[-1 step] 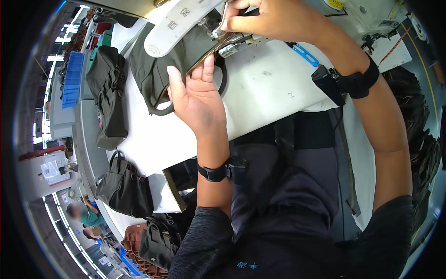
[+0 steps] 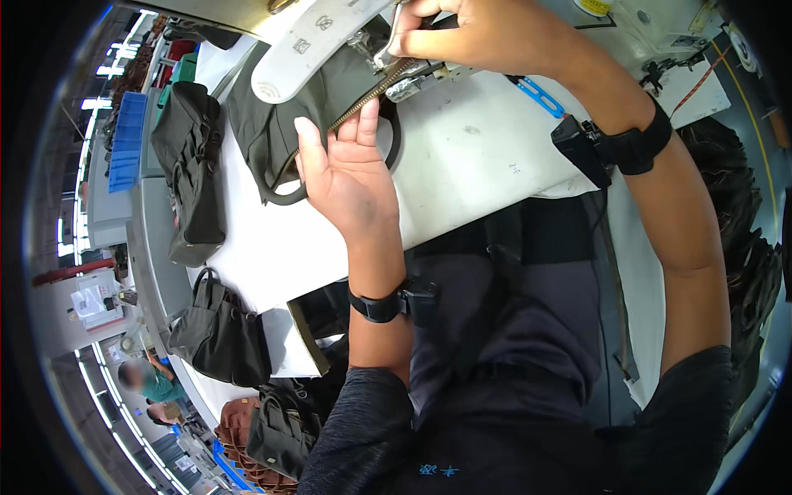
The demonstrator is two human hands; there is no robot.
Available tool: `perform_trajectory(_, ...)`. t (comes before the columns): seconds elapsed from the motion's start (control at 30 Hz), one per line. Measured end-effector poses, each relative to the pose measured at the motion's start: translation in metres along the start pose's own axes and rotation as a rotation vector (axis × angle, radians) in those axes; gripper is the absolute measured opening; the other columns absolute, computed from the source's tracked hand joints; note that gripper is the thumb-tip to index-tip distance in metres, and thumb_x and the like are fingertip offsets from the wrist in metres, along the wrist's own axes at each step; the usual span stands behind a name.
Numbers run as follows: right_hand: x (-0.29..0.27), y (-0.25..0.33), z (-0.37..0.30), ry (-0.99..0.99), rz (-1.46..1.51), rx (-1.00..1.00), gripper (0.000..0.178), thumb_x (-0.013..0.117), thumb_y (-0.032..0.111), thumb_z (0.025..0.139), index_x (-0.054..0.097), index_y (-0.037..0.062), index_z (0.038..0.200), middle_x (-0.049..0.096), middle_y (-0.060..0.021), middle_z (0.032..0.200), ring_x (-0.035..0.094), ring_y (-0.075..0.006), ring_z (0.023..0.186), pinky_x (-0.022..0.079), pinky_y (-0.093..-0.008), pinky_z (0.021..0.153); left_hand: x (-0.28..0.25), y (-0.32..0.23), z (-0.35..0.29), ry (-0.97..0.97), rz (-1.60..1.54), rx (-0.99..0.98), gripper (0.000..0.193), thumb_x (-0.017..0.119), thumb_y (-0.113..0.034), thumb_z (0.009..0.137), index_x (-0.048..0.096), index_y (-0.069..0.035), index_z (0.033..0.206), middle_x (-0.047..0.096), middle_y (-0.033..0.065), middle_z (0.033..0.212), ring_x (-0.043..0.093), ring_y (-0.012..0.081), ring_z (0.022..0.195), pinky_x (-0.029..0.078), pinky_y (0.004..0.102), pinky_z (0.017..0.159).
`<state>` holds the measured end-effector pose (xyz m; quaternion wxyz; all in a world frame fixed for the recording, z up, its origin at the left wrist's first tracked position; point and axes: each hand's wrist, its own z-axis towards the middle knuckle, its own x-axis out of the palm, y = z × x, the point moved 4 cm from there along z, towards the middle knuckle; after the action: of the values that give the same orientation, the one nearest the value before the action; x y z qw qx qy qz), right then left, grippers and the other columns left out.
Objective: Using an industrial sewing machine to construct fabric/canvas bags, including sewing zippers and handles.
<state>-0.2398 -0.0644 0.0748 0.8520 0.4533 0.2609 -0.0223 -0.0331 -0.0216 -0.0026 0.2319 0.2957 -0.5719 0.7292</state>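
A dark olive fabric bag (image 2: 276, 124) lies under the white arm of a sewing machine (image 2: 318, 45). Its brass-toothed zipper (image 2: 367, 97) runs slantwise up to the metal presser foot (image 2: 386, 59). My left hand (image 2: 351, 177) is palm up against the zipper edge, thumb apart and fingers stretched; part of the fingers is hidden by the bag. Close beside the presser foot, my right hand (image 2: 462, 37) has thumb and fingers closed together; what they pinch is hidden. A dark rounded handle (image 2: 285, 196) curves out below the bag.
Blue thread snips (image 2: 540, 97) lie on the white table (image 2: 462, 165) near my right wrist. Finished-looking dark bags (image 2: 194, 173) stand at the left, another dark bag (image 2: 221, 334) lower down. Dark pieces (image 2: 726, 206) hang at the right. People (image 2: 148, 379) work far left.
Both hands and the bag hold nearly the same place; the whole view has shifted very slightly.
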Motion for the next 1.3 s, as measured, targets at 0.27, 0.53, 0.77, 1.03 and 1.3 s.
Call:
perform_trajectory(0.27, 0.011, 0.007, -0.009, -0.193, -0.390, -0.294, 0.019, 0.062, 0.014, 0.097, 0.070, -0.0023, 0.094, 0.072, -0.0180, 0.094, 0.068, -0.0364, 0.085, 0.054, -0.0447, 0.077, 0.011, 0.017, 0.005, 0.062, 0.146, -0.141, 0.049, 0.051, -0.033, 0.113, 0.051, 0.002, 0.148, 0.062, 0.0187, 0.143, 0.060, 0.0304, 0.132, 0.047, 0.0475, 0.116)
perform_trajectory(0.53, 0.012, 0.008, -0.016, -0.211, -1.094, -0.228, 0.017, 0.066, 0.022, 0.081, 0.074, 0.0095, 0.072, 0.070, -0.0093, 0.073, 0.069, -0.0333, 0.074, 0.047, -0.0559, 0.070, 0.027, 0.034, 0.043, 0.176, -0.234, -0.339, 0.037, 0.050, -0.027, 0.113, 0.062, 0.001, 0.134, 0.073, 0.0128, 0.128, 0.071, 0.0283, 0.113, 0.055, 0.0425, 0.098)
perform_trajectory(0.77, 0.029, -0.024, 0.018, -0.012, -0.759, 0.454, 0.030, 0.059, 0.033, 0.097, 0.075, 0.0082, 0.094, 0.078, -0.0112, 0.087, 0.075, -0.0313, 0.082, 0.056, -0.0526, 0.080, 0.029, 0.039, 0.047, 0.221, -0.213, -0.298, 0.040, 0.045, -0.025, 0.114, 0.058, 0.003, 0.139, 0.070, 0.0168, 0.132, 0.067, 0.0307, 0.122, 0.053, 0.0470, 0.104)
perform_trajectory(1.03, 0.034, -0.014, 0.000, -0.450, -0.534, 0.118, 0.036, 0.064, 0.032, 0.099, 0.075, -0.0006, 0.087, 0.074, -0.0253, 0.087, 0.072, -0.0454, 0.082, 0.057, -0.0517, 0.077, 0.029, 0.035, 0.046, 0.113, -0.081, -0.239, 0.031, 0.052, -0.015, 0.110, 0.061, 0.007, 0.131, 0.070, 0.0160, 0.127, 0.067, 0.0269, 0.118, 0.052, 0.0414, 0.106)
perform_trajectory(1.3, 0.029, -0.009, 0.013, -0.241, -0.582, 0.227, 0.034, 0.063, 0.036, 0.097, 0.078, 0.0049, 0.095, 0.076, -0.0222, 0.096, 0.074, -0.0419, 0.091, 0.058, -0.0505, 0.083, 0.030, 0.030, 0.042, 0.135, -0.033, -0.243, 0.030, 0.054, -0.013, 0.110, 0.062, 0.007, 0.131, 0.070, 0.0135, 0.127, 0.067, 0.0241, 0.118, 0.050, 0.0398, 0.109)
